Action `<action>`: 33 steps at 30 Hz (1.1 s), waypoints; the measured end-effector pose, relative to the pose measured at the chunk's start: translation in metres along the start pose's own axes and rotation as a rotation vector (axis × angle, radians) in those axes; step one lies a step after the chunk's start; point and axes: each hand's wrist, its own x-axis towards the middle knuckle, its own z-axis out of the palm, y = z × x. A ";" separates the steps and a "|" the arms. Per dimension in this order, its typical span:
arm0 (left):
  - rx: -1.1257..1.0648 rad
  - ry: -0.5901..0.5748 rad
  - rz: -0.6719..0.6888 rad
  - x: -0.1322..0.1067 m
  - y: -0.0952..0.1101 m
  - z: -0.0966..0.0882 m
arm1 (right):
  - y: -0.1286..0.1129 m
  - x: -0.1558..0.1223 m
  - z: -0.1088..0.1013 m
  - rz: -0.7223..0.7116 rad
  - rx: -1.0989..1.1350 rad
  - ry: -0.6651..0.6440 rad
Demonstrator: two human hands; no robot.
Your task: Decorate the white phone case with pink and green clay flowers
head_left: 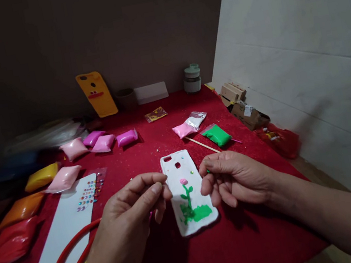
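A white phone case (196,198) lies on the red cloth between my hands. It bears a pink flower (183,181) on a green clay stem, a green patch near the bottom and a few small gems. My left hand (131,211) hovers at the case's left edge, thumb and index finger pinched; whatever may be between them is hidden. Over the right edge, my right hand (238,177) pinches a tiny green bit (208,171) between thumb and index finger, its other fingers curled.
Clay packets, including a green one (217,135) and a red one (11,242), lie around on the cloth. Beside my left arm are a white board (61,228), a sheet of gems (89,192) and a red-handled tool (62,260). A yellow phone case (99,102) and a jar (192,78) stand behind.
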 end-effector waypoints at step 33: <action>-0.046 -0.052 0.035 -0.001 -0.001 0.000 | -0.002 -0.003 0.005 -0.058 -0.191 0.163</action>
